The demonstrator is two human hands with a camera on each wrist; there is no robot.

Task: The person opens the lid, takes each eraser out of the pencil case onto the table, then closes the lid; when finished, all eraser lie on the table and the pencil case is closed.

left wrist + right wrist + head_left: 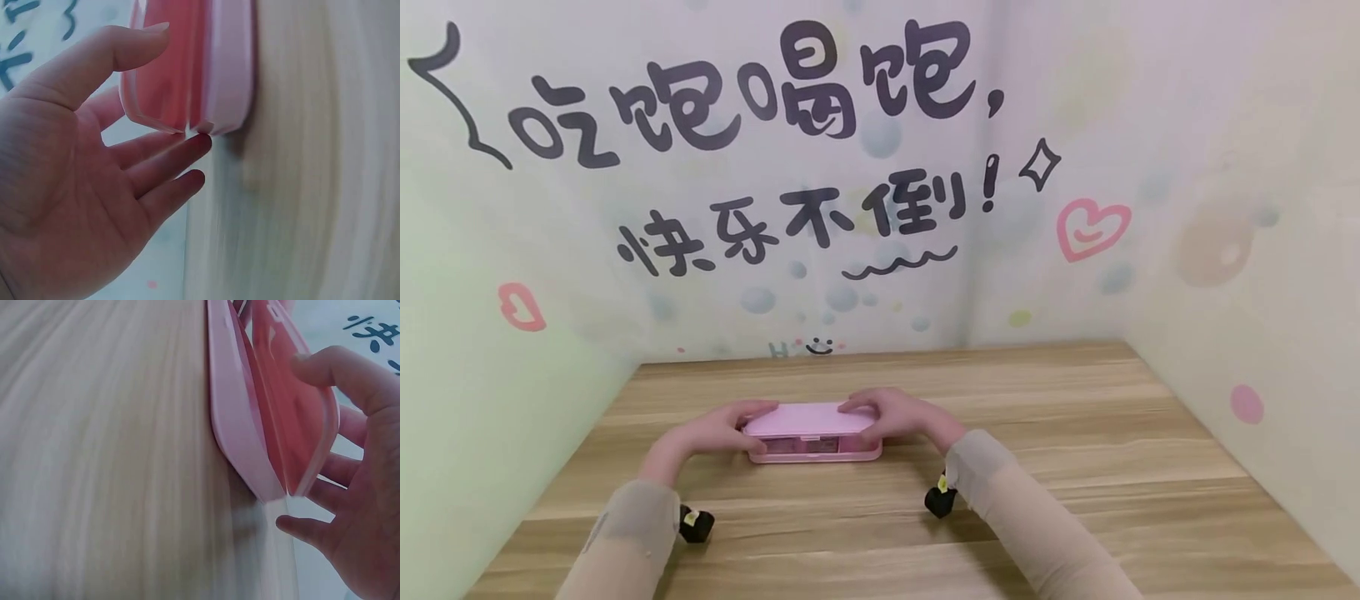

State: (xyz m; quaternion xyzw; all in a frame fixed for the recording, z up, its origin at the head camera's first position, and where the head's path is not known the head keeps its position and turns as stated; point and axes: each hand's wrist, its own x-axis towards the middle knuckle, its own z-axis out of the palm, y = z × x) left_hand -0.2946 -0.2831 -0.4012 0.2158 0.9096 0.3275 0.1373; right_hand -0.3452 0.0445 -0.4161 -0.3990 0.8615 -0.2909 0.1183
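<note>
A long pink pencil case [814,457] lies on the wooden table, its hinged lid [808,418] tilted partly up. At the left end of the lid, my left hand [718,428] pinches the edge, with the thumb [140,50] on the inner face and other fingers behind it. The right hand [901,413] grips the opposite end the same way; its thumb [319,367] presses the lid's inside in the right wrist view. Through the gap at the front some contents show, too dim to identify.
The wood-grain table [820,542] runs back to a printed wall sheet [910,308] with dark lettering. Pale walls stand at left and right. Under the wrists hang small black devices, one at the left [697,525] and one at the right [940,500].
</note>
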